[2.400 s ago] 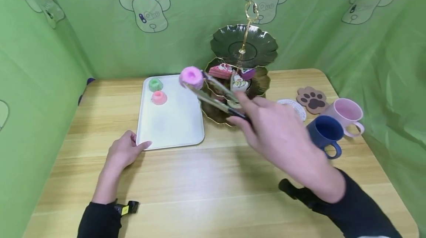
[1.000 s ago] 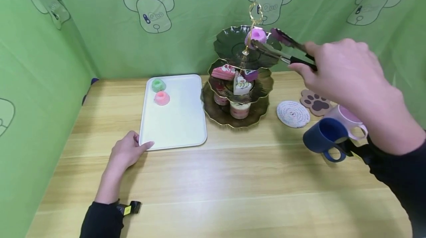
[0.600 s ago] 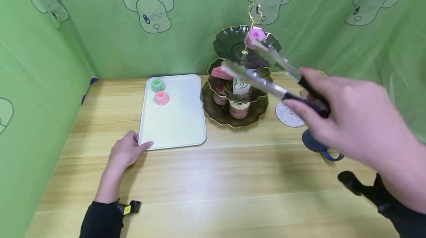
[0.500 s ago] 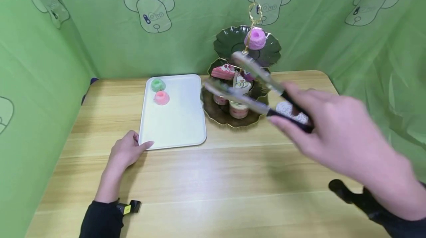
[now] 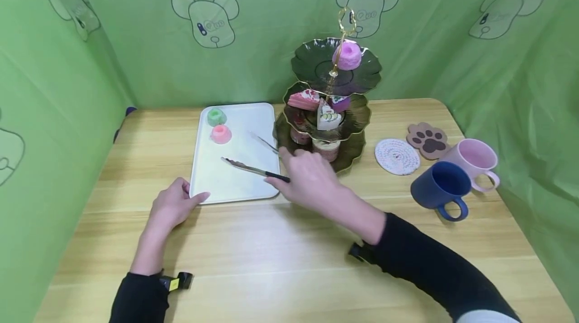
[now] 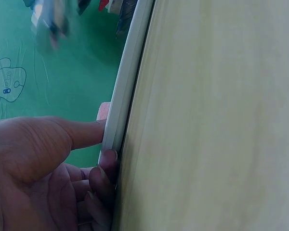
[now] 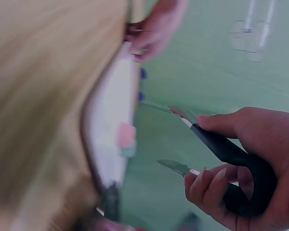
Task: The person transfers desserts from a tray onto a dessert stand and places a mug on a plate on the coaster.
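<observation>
My left hand (image 5: pixel 174 204) pinches the near-left corner of a white tray (image 5: pixel 239 182), thumb on top and fingers under the rim in the left wrist view. My right hand (image 5: pixel 312 178) grips black-handled metal tongs (image 7: pixel 250 168), whose arms stand apart over the tray with nothing between them. On the tray's far left sit a green ring-shaped cake (image 5: pixel 216 117) and a pink one (image 5: pixel 221 134), left of the tong tips. A purple ring-shaped cake (image 5: pixel 348 57) rests on the top tier of a dark three-tier stand (image 5: pixel 312 64).
Cake slices (image 5: pixel 304 100) lie on the middle tier; round layered cakes (image 5: pixel 326 149) are on the bottom one, partly behind my right hand. To the right are a white round coaster (image 5: pixel 397 156), a paw-shaped coaster (image 5: pixel 427 140), a blue mug (image 5: pixel 434 187) and a pink mug (image 5: pixel 475 154).
The tongs carried the purple cake from above the tray to the stand's top tier and let it go. My right hand then swung back left and down over the tray. The left hand stayed.
</observation>
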A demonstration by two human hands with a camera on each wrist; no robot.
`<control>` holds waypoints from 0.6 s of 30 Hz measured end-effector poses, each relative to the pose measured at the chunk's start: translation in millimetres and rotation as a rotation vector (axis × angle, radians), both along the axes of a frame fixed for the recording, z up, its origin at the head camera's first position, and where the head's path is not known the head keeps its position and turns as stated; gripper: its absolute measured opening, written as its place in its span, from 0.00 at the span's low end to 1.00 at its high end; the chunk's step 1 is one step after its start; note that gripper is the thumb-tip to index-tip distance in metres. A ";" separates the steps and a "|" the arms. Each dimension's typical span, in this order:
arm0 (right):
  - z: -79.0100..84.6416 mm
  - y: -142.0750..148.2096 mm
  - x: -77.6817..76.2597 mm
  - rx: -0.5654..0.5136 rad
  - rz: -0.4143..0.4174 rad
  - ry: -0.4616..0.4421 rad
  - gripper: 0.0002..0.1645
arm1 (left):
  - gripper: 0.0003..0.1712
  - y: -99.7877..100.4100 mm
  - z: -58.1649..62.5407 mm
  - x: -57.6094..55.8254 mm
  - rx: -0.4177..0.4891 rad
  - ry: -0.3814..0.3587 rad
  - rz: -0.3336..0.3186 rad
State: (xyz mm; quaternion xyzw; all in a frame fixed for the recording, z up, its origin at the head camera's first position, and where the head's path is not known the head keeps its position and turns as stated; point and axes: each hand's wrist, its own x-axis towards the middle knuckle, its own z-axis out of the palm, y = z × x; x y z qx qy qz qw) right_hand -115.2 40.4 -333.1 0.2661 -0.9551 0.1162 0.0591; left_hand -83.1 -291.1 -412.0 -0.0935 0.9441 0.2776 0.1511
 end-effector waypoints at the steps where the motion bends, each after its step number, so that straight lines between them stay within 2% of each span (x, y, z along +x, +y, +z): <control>1: -6.0 -8.6 -5.6 0.023 -0.011 -0.015 0.42 | 0.32 0.1 -0.3 0.0 0.002 0.000 0.000; 5: -25.8 -39.5 -30.1 0.126 -0.076 -0.057 0.42 | 0.33 -0.2 -0.4 -0.8 -0.001 0.003 0.004; 9: -37.4 -62.1 -50.1 0.173 -0.136 -0.131 0.40 | 0.33 0.2 0.5 -0.7 0.002 -0.005 0.002; 18: -49.2 -92.2 -75.6 0.200 -0.152 -0.172 0.32 | 0.32 1.0 0.5 -0.1 -0.004 -0.004 -0.003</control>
